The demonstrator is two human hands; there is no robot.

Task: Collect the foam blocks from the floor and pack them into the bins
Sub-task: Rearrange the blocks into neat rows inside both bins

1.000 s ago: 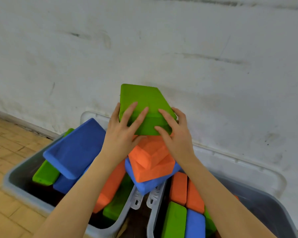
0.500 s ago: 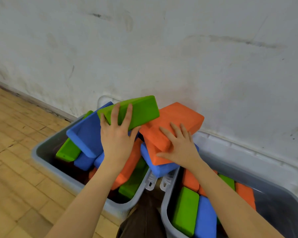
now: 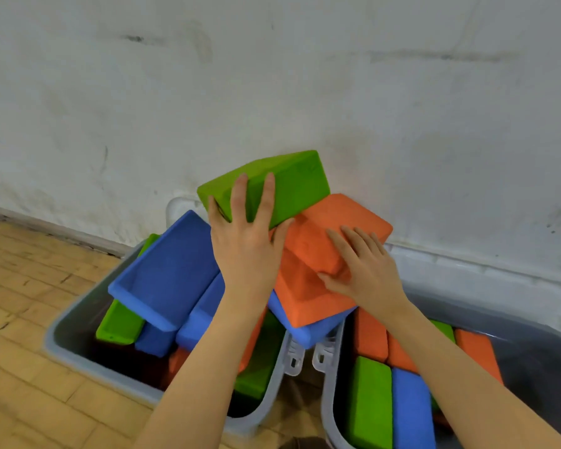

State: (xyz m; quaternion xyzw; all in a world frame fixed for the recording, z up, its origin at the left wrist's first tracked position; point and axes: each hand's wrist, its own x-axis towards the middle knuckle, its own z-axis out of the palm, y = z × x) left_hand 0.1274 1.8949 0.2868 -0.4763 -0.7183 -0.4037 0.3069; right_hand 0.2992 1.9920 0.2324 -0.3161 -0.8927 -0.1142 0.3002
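Observation:
Two grey bins stand side by side against a white wall. The left bin [image 3: 78, 322] is heaped with blue, green and orange foam blocks. A green block [image 3: 292, 186] sits tilted on top of the heap, and my left hand [image 3: 243, 244] grips its near end. Beside it an orange block [image 3: 324, 228] lies on other orange and blue blocks, with my right hand [image 3: 360, 267] holding its near corner. A large blue block [image 3: 172, 270] leans to the left. The right bin [image 3: 499, 286] holds green, blue and orange blocks packed flat.
The white wall [image 3: 272, 92] rises directly behind the bins. Yellow wood-pattern floor [image 3: 23, 319] spreads to the left and front. The bins' white handle clips [image 3: 305, 354] meet in the narrow gap between them.
The camera has come closer to the bins. My left hand has tipped the green block more upright on the heap. My right hand still rests on the orange block.

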